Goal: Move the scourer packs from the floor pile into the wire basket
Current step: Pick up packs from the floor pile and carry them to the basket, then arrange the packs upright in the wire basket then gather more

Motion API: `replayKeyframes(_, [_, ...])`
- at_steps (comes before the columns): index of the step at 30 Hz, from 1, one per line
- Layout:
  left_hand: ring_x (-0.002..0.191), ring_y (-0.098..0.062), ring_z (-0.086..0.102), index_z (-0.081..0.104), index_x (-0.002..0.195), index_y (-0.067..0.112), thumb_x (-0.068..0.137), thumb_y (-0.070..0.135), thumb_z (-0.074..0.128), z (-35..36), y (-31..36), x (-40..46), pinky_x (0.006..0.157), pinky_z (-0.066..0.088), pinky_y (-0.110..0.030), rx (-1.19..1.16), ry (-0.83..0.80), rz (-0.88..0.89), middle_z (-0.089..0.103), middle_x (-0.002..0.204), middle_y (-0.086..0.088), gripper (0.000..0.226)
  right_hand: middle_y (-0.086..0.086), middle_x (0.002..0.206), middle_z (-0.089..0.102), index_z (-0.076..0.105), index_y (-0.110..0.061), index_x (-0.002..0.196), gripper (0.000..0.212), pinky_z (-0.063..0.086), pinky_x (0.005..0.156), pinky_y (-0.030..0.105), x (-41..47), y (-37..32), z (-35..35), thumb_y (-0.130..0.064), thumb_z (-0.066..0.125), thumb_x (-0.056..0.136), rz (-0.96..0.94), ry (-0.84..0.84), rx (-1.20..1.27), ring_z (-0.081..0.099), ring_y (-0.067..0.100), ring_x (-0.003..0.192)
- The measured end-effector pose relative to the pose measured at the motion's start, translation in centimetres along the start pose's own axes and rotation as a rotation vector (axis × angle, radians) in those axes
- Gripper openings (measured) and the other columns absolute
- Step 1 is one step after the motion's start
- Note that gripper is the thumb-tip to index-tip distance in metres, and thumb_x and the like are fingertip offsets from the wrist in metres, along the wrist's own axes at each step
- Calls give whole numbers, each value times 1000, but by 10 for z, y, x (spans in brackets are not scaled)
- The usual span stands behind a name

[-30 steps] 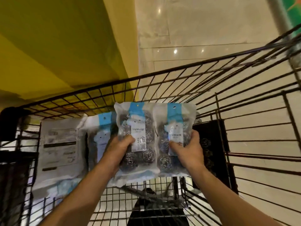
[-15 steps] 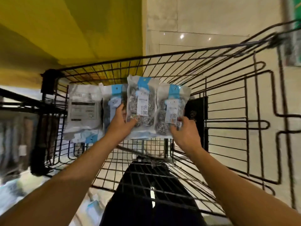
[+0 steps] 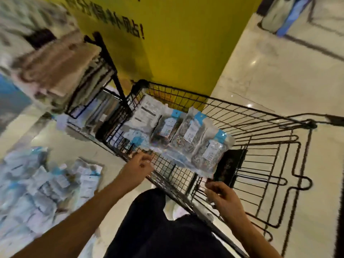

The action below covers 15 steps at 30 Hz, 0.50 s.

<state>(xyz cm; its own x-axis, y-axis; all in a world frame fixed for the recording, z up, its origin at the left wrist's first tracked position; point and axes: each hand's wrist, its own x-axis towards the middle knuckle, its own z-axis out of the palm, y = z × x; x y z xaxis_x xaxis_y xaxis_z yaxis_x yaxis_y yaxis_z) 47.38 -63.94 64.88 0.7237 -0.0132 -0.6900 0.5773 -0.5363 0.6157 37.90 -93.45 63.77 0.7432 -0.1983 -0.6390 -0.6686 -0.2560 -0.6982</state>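
Several scourer packs with blue header tabs stand in a row against the far wall of the black wire basket. A blurred pile of more packs lies on the floor at the lower left. My left hand hovers over the basket's near left rim, fingers loosely apart, holding nothing. Near the front rim my right hand is also empty with fingers parted, just below the rightmost pack.
A yellow pillar rises right behind the basket. A second black wire rack with stacked goods stands to the left. A dark flat item leans inside the basket at right. My dark trouser leg is below. Glossy tiled floor surrounds.
Both hands have let go of the two packs, which now stand in the basket, and have drawn back toward me. The camera has swung left, bringing the floor pile into view.
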Motion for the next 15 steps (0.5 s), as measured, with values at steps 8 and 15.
replayKeyframes(8, [91, -20, 76, 65, 102, 36, 66, 52, 63, 21, -94, -103, 91, 58, -52, -340, 252, -201, 80, 92, 5, 40, -3, 90, 79, 77, -26, 97, 11, 57, 74, 39, -21, 13, -6, -16, 74, 95, -91, -181, -178, 76, 26, 83])
replayKeyframes(15, [97, -22, 74, 67, 108, 27, 99, 17, 64, 32, -155, -172, 95, 56, -43, -466, 413, -331, 79, 101, -1, 13, 2, 93, 79, 79, -22, 93, 13, 55, 76, 36, -25, 0, 33, -10, 74, 96, -151, -336, -267, 75, 27, 89])
